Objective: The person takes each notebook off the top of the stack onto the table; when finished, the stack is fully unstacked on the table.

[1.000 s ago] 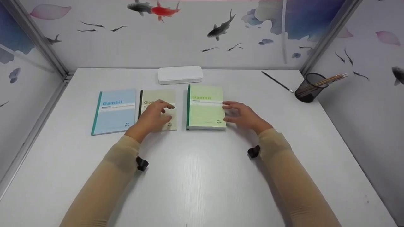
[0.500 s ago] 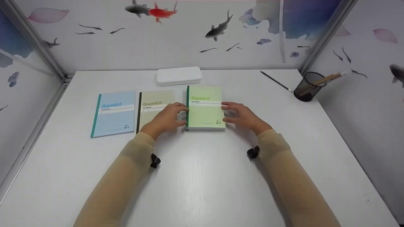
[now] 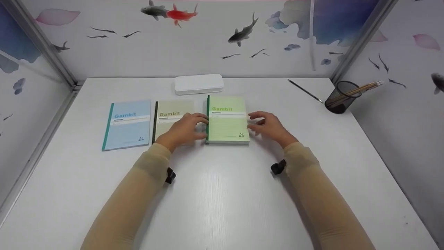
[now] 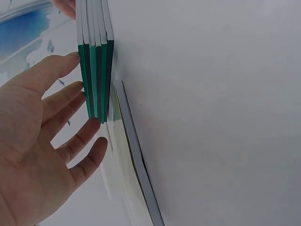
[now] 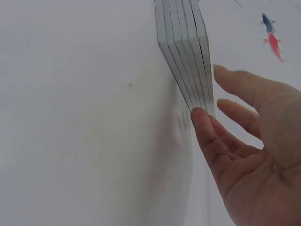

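Note:
A stack of several notebooks (image 3: pixel 227 126), with a light green "Gambit" cover on top, lies mid-table. Along its spine side is my left hand (image 3: pixel 182 131), fingers extended. The left wrist view shows the thumb and fingertips right at the green and dark spines (image 4: pixel 98 80). My right hand (image 3: pixel 272 127) is at the opposite side, its fingers loosely bent. In the right wrist view its fingertips are close to the page edges (image 5: pixel 188 70). Partly behind my left hand lies a beige notebook (image 3: pixel 166 123). A blue notebook (image 3: pixel 128 130) lies farther left.
Behind the stack sits a white oblong case (image 3: pixel 199 84). A dark pencil (image 3: pixel 305 91) lies at the back right, beside a black mesh cup (image 3: pixel 338 102) of pencils. Printed wall panels (image 3: pixel 204 41) enclose the white table (image 3: pixel 215 201) at the back and sides.
My left hand has moved right, from over the beige notebook to the stack's spine side. My right fingers have loosened and shifted slightly at the right edge. The stack stays put.

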Tool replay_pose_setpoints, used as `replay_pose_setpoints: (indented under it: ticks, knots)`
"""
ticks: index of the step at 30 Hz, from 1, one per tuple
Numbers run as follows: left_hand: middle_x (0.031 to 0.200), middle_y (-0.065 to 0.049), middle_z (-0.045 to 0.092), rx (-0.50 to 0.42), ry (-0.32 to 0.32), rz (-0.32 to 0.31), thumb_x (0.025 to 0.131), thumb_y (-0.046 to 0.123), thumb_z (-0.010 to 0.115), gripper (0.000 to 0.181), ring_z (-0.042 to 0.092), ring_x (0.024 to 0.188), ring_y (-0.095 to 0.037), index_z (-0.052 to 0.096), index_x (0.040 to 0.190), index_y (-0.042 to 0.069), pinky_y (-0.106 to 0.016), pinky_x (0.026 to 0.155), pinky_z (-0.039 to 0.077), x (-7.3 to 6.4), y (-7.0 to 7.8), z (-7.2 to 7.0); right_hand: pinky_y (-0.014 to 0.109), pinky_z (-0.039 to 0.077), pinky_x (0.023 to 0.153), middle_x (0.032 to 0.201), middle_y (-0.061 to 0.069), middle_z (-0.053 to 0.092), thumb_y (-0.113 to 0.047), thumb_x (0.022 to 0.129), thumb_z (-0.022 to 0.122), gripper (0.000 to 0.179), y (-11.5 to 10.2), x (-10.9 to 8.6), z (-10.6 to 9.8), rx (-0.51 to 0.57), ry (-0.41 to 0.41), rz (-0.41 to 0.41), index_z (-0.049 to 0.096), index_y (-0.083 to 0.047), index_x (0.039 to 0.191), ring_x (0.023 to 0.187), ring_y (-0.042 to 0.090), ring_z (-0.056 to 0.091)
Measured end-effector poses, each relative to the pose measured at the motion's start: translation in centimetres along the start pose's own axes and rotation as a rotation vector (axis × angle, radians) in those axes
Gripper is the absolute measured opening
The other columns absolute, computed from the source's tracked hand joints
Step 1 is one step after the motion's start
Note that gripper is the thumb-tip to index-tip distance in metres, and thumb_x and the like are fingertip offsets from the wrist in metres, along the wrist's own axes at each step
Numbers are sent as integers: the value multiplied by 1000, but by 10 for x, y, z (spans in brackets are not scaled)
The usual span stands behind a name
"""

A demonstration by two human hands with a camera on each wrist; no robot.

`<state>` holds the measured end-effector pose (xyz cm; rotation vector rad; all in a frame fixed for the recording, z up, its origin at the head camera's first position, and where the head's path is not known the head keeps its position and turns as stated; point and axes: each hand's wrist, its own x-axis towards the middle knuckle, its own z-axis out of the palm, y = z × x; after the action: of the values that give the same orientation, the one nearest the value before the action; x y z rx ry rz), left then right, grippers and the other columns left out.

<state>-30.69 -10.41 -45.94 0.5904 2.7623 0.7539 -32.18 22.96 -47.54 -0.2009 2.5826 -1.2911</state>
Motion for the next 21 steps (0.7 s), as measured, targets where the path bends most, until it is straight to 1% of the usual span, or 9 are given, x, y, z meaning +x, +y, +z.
replay_pose_setpoints:
  ticks: [1, 3, 6, 8, 10, 15, 19, 21]
  knots:
    - [157, 8, 48, -3, 0, 1, 93, 36, 76, 51, 38, 148, -23, 63, 140, 20, -44, 123, 35, 0, 0, 0, 37, 57, 94, 141, 7, 60, -27, 95, 75, 52, -1, 2, 1, 34, 12, 37, 59, -16, 143, 119, 27, 62]
    - [157, 8, 48, -6, 1, 4, 93, 37, 76, 52, 38, 148, -23, 63, 140, 20, -44, 123, 35, 0, -1, 0, 34, 59, 89, 137, 8, 61, -27, 96, 73, 50, -3, 7, 3, 94, 25, 82, 59, -14, 143, 113, 26, 66]
    - [157, 8, 48, -6, 1, 2, 92, 37, 77, 53, 37, 149, -23, 63, 140, 20, -44, 123, 34, 0, 0, 0, 30, 61, 83, 133, 11, 60, -27, 97, 73, 51, -5, 12, 6, 160, 26, 133, 58, -11, 143, 102, 23, 70]
    - [157, 8, 48, -12, 0, -2, 92, 37, 77, 53, 37, 149, -23, 63, 140, 20, -44, 124, 34, 0, 0, 1, 31, 62, 80, 131, 12, 60, -27, 96, 74, 53, -6, 14, 8, 188, 34, 150, 58, -10, 143, 94, 22, 72]
    - [157, 8, 48, -10, -1, -2, 92, 37, 77, 52, 37, 150, -23, 63, 140, 20, -45, 124, 33, 0, 1, 2, 31, 62, 78, 129, 13, 61, -28, 95, 75, 53, -7, 15, 9, 194, 48, 157, 59, -9, 142, 90, 21, 72]
    - [157, 6, 49, -1, -3, 18, 93, 36, 76, 51, 37, 151, -24, 63, 139, 17, -45, 126, 31, 0, 2, 2, 32, 63, 77, 122, 15, 64, -26, 93, 78, 51, -8, 16, 12, 168, 86, 141, 62, -7, 137, 87, 22, 73]
    - [156, 4, 50, -14, 4, 19, 93, 34, 76, 51, 39, 148, -24, 64, 139, 15, -44, 124, 33, 0, 3, 0, 31, 63, 78, 122, 14, 65, -24, 92, 78, 50, -10, 19, 12, 173, 88, 154, 62, -6, 136, 89, 21, 73]
    - [156, 4, 50, -24, 7, 7, 92, 33, 77, 51, 42, 146, -24, 64, 138, 15, -44, 122, 36, -1, 2, -1, 30, 63, 79, 122, 14, 65, -23, 92, 79, 50, -11, 20, 12, 186, 80, 168, 62, -6, 136, 90, 20, 72]
